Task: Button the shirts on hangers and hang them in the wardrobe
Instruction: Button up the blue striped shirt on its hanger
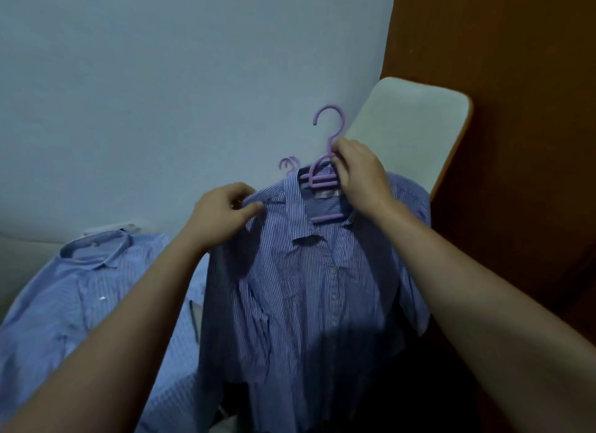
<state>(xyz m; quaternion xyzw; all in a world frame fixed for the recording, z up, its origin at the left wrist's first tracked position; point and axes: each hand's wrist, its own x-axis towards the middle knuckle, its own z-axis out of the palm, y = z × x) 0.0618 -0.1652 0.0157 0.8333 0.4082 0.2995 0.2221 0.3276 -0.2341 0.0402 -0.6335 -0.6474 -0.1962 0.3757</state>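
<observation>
The right hand (356,171) grips the neck of a lilac plastic hanger (325,174), apparently holding it up so the blue-and-white pinstriped cotton shirt (306,287) hangs free in front of the person. The left hand (222,216) pinches the shirt's shoulder seam, likely to seat it squarely on the hanger. The placket looks buttoned below an open collar. A paler blue striped shirt (80,287) lies to the left.

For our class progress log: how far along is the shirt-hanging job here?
Done: the striped shirt sits on the purple hanger, placket apparently buttoned. In hand: right hand grips the hanger, left hand pinches the shoulder. Left: hanging it up; the paler shirt lies unhung.
</observation>
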